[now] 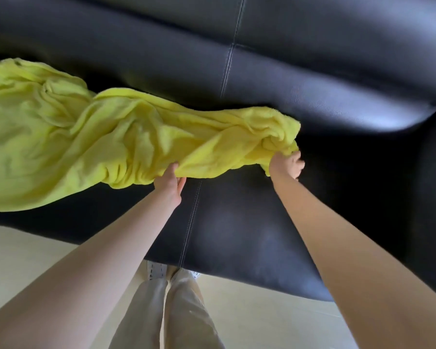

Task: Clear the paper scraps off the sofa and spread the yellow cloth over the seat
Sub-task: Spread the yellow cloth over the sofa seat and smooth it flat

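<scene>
A person is standing at a black leather sofa, both arms reaching out over the seat. The left hand is gripping the near edge of the yellow cloth, thumb on top and fingers curling beneath the fold. The right hand, at about three o'clock from the left, is pinching a bunched corner of the same cloth. The cloth is lying rumpled across the seat, trailing toward nine o'clock. Pale trousers and the light floor are showing at six o'clock.
</scene>
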